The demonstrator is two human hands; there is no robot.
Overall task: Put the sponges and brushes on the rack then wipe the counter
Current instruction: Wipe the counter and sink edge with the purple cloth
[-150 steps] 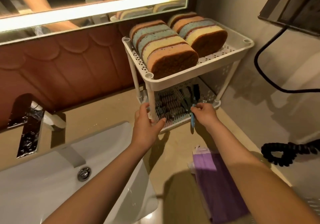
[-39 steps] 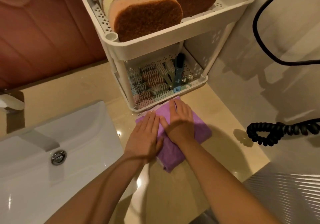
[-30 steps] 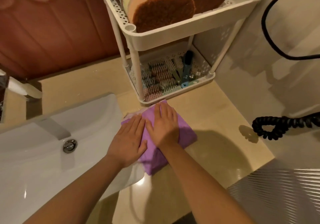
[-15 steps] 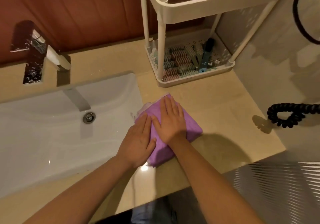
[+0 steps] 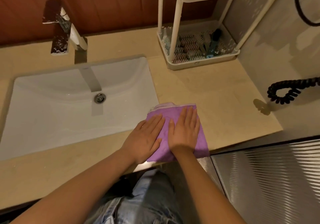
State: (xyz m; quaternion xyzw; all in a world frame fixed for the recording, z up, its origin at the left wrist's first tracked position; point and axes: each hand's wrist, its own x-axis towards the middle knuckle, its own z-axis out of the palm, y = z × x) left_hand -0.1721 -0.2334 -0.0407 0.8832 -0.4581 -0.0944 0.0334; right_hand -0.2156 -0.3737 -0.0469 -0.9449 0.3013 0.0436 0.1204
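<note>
A folded purple cloth [image 5: 166,118] lies on the beige counter [image 5: 216,94] at its front edge, just right of the sink. My left hand [image 5: 145,137] and my right hand [image 5: 186,130] press flat on it side by side, fingers straight. The white two-tier rack [image 5: 178,25] stands at the back of the counter. Several brushes [image 5: 192,46] lie in its lower tray. Only the underside of the upper tray shows, and the sponges are out of view.
A white sink [image 5: 69,99] with a chrome tap [image 5: 67,31] fills the left side. A coiled black cord [image 5: 284,90] hangs by the right wall. A ribbed metal panel [image 5: 268,180] sits below the counter's front right edge.
Both hands have slid the purple cloth from just in front of the rack toward me, to the counter's front edge. The view tilted down, so the sponges left the frame.
</note>
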